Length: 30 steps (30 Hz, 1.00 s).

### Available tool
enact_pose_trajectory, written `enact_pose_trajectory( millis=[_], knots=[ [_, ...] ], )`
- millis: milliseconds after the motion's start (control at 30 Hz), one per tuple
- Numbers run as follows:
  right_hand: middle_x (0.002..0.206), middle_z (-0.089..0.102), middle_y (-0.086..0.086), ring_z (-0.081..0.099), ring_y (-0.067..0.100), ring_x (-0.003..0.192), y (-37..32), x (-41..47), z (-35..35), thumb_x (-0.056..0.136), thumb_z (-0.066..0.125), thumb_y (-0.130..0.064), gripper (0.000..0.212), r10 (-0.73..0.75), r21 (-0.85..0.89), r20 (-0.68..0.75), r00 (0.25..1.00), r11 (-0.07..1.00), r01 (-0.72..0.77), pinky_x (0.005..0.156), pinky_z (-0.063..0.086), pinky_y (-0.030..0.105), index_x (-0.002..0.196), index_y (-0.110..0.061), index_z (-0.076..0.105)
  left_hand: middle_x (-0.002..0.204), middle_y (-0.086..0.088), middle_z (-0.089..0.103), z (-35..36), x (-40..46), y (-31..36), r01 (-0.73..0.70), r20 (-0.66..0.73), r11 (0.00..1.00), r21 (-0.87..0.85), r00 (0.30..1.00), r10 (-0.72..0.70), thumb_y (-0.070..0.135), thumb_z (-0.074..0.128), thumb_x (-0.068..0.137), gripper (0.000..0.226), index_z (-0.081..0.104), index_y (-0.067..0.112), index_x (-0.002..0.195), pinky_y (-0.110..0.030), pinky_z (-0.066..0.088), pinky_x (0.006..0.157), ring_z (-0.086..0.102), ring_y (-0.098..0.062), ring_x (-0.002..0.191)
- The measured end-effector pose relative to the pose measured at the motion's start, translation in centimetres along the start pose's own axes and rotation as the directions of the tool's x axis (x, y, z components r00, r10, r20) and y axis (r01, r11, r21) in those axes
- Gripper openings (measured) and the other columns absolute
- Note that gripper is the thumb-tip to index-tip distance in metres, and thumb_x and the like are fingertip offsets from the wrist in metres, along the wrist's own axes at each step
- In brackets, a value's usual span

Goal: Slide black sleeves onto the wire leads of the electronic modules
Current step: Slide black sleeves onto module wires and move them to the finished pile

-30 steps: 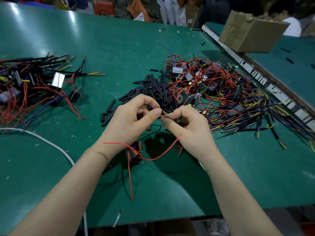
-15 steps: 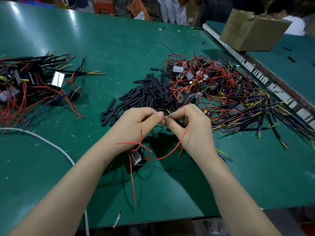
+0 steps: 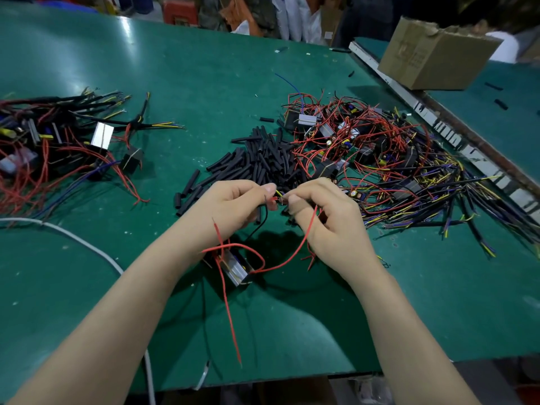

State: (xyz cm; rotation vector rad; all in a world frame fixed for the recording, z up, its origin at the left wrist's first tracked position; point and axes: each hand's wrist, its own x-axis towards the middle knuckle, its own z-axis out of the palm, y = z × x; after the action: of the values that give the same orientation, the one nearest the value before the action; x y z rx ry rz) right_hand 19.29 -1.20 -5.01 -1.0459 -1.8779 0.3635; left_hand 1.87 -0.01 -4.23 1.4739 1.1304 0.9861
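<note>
A small module (image 3: 235, 267) with a metal side hangs on its red and black leads just above the green table (image 3: 204, 77), between my wrists. My left hand (image 3: 233, 206) pinches the bunched lead ends, red and yellow tips showing at its thumb. My right hand (image 3: 324, 217) meets them from the right and pinches a short black sleeve (image 3: 285, 210), mostly hidden by its thumb. A long red lead (image 3: 230, 317) trails toward the table's near edge. Loose black sleeves (image 3: 257, 162) lie piled just beyond my hands.
A tangle of modules with red, yellow and dark wires (image 3: 380, 159) spreads at the right. Another heap of modules with black-sleeved leads (image 3: 58, 141) lies at the far left. A white cable (image 3: 76, 241) curves across the near left. A cardboard box (image 3: 432, 54) stands on the neighbouring table.
The module has swung out from under my left wrist and now shows its metal side between my forearms. Both hands stay pinched together at the lead ends.
</note>
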Motion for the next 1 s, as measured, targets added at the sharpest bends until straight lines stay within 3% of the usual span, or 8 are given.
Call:
enact_pose_trajectory(
  millis=[267,467,633,867,1000],
  knots=[
    [0.083,0.061,0.003,0.056,0.01,0.075,0.1,0.1,-0.1,0.088,0.066,-0.015,0.011,-0.012,0.025,0.011,1.0,1.0,0.012,0.072,0.042,0.02,0.087,-0.005,0.071,0.041,0.017,0.044,0.2,-0.1,-0.2,-0.068,-0.037,0.992,0.111,0.997,0.073,0.018,0.059,0.09,0.017,0.065,0.016,0.075,-0.008,0.026,0.042,0.037,0.002,0.039],
    [0.087,0.058,-0.001,0.056,0.018,0.074,0.2,-0.3,0.1,0.088,0.066,-0.023,0.013,-0.028,-0.097,0.02,0.999,0.995,0.029,0.065,0.048,0.041,0.087,-0.01,0.067,0.047,0.011,0.044,-0.2,0.4,-1.0,-0.036,-0.171,0.987,0.156,0.983,0.063,0.029,0.057,0.091,0.023,0.06,0.021,0.07,-0.026,0.028,0.05,0.033,-0.005,0.044],
    [0.099,0.052,-0.005,0.047,0.013,0.072,-0.2,-0.6,0.3,0.095,0.056,-0.028,0.014,0.03,-0.31,0.092,0.995,0.951,0.0,0.056,0.046,0.037,0.096,-0.014,0.058,0.045,0.013,0.043,0.1,0.0,-0.8,-0.04,-0.078,0.975,0.219,0.995,0.058,0.033,0.055,0.091,0.025,0.066,0.031,0.069,-0.019,0.027,0.045,0.031,-0.001,0.041],
    [0.1,0.057,-0.003,0.054,0.017,0.08,-1.2,-0.6,0.4,0.094,0.058,-0.024,0.013,0.025,-0.344,0.034,0.999,0.939,-0.012,0.053,0.048,0.037,0.097,-0.013,0.064,0.04,0.011,0.036,0.3,-0.2,-0.7,0.023,-0.013,0.997,0.068,1.0,-0.022,0.024,0.055,0.093,0.023,0.072,0.014,0.082,-0.017,0.022,0.042,0.026,-0.004,0.043],
    [0.1,0.058,-0.001,0.056,0.021,0.078,-1.3,-0.7,0.4,0.096,0.055,-0.028,0.017,0.018,-0.406,0.02,1.0,0.914,-0.008,0.052,0.048,0.037,0.096,-0.013,0.065,0.047,0.012,0.048,0.5,-0.3,-0.6,-0.112,-0.058,0.959,0.262,0.99,0.132,0.023,0.058,0.092,0.017,0.071,0.026,0.081,-0.013,0.03,0.047,0.039,-0.001,0.045]
  ],
)
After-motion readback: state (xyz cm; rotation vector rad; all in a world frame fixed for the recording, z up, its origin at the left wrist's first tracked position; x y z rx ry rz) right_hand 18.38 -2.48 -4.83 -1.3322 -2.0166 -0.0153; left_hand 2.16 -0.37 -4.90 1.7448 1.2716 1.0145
